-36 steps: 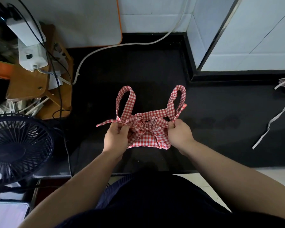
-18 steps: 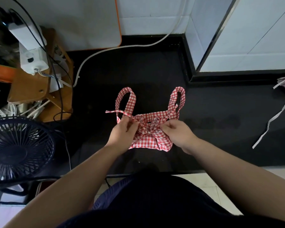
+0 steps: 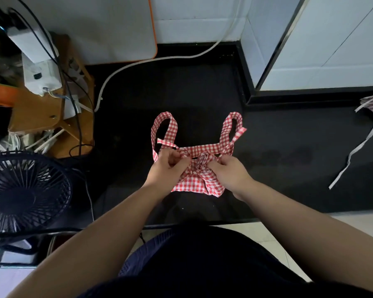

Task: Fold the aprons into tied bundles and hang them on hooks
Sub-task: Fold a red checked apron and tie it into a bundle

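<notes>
Left hand (image 3: 168,172) and right hand (image 3: 229,174) still pinch apron (image 3: 192,187) ties; left end shorter.

Checked cloth apron (image 3: 194,186), seemingly cotton.

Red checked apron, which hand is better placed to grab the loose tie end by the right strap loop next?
Probably the right hand: it pinches the apron closest to that tie end, while the left hand sits across the knot.
</notes>
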Demonstrator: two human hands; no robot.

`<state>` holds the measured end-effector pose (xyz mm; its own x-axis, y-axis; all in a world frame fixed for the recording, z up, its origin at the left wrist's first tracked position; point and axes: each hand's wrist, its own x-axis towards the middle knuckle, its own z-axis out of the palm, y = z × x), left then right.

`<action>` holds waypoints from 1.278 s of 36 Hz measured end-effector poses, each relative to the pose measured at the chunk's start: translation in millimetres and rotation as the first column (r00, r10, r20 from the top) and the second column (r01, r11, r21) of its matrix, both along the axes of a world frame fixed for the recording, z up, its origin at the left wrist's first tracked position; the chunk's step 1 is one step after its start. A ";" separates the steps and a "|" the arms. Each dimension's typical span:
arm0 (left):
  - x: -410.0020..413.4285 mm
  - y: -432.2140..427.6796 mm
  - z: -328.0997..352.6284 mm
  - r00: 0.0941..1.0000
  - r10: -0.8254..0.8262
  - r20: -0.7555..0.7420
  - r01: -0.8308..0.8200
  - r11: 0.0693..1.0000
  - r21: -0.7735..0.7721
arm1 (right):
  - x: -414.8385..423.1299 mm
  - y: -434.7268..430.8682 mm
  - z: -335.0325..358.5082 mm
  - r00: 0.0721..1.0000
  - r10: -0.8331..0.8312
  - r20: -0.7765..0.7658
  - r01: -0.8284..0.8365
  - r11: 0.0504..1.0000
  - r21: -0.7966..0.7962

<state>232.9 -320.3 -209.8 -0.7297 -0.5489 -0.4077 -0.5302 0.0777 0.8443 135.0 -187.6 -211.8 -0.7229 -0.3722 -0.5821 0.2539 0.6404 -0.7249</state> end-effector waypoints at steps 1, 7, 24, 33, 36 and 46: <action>-1.3 0.2 0.5 0.999 -0.028 0.030 0.029 0.999 -0.031 | 0.2 -0.7 0.5 1.000 0.006 -0.012 -0.006 1.000 0.005; -7.7 0.2 -2.6 0.994 -0.023 0.105 0.048 0.970 -0.238 | 3.9 0.2 -1.2 0.999 -0.008 -0.040 0.008 1.000 0.008; 19.0 -13.5 -21.7 0.997 -0.036 0.064 0.052 0.961 -0.272 | 9.8 16.6 -22.3 0.974 0.011 -0.226 0.035 0.980 0.197; 32.0 -16.7 -32.0 0.990 0.117 0.085 -0.086 0.949 -0.304 | 18.3 23.1 -27.6 0.941 -0.243 -0.236 0.275 0.954 0.115; 39.2 -21.3 -39.4 0.980 0.173 0.094 -0.152 0.967 -0.203 | 19.7 32.5 -26.8 0.929 -0.293 -0.227 0.323 0.940 0.108; 32.4 -19.8 -39.0 0.946 0.261 0.195 -0.201 0.939 -0.278 | 30.3 31.6 -20.6 0.896 -0.301 -0.326 0.371 0.911 0.178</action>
